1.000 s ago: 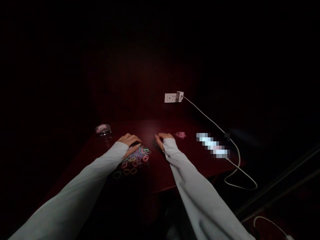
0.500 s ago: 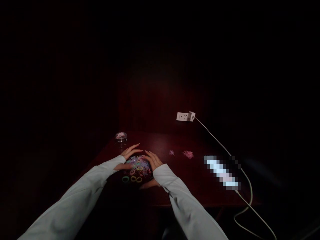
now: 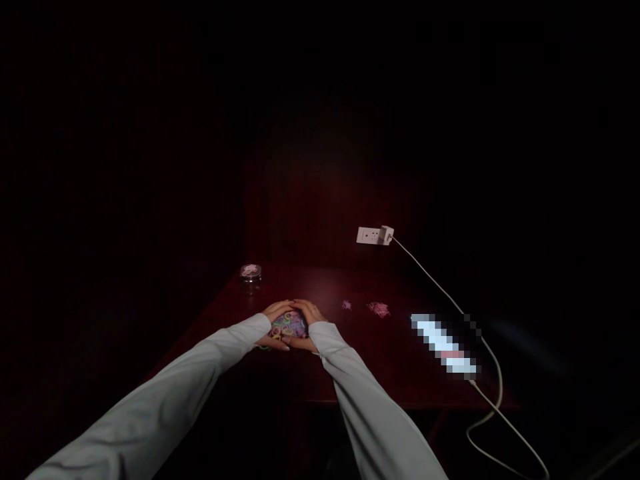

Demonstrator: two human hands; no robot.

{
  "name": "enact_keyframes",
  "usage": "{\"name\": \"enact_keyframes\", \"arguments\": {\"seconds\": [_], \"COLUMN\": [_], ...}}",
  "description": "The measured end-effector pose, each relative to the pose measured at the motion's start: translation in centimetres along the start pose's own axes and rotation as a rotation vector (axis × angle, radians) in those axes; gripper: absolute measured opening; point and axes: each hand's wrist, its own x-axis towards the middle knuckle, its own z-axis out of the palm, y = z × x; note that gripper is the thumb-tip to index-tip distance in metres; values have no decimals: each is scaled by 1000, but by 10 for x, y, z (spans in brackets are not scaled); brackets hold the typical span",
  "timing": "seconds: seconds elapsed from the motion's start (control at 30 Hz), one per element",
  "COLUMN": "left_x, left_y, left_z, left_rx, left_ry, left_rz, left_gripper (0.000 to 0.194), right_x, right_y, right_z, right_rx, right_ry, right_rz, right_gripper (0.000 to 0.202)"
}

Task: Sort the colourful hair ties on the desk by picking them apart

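Note:
A heap of small coloured bands (image 3: 291, 325) in purple, green, yellow and pink lies on the dark red table (image 3: 320, 283). My left hand (image 3: 274, 312) curves round its left side, fingers at the back and thumb at the front. On the right side, my right hand (image 3: 309, 312) curves the same way, so the two hands ring the heap with their fingertips close together. Both hands have fingers and thumb apart, cupped against the bands. A few bands are partly hidden under my left hand.
Right of the heap lie a small purple pile (image 3: 347, 305) and a larger pink pile (image 3: 379, 309). A clear round container (image 3: 251, 273) stands back left. A blurred bright device (image 3: 445, 343) with a white cable (image 3: 425, 271) is at right, below the wall socket (image 3: 370, 235).
Both hands have drawn inward, and the spread bands between them are now gathered into a tighter heap. The loose green and yellow bands at the front have been pulled in. The view has shifted slightly.

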Motion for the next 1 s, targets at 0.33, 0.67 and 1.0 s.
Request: {"name": "enact_keyframes", "arguments": {"seconds": [0.33, 0.67, 1.0], "left_x": [40, 58, 54], "left_y": [-27, -52, -48], "left_z": [-13, -13, -23], "left_rx": [-202, 11, 377], "left_ry": [108, 152, 224], "left_rz": [-8, 10, 6], "left_gripper": [71, 32, 25], "right_x": [17, 57, 55], "right_y": [27, 62, 63], "right_z": [-14, 1, -4], "right_rx": [129, 156, -119], "right_ry": [178, 117, -143], "right_rz": [71, -28, -180], "right_gripper": [14, 10, 43]}}
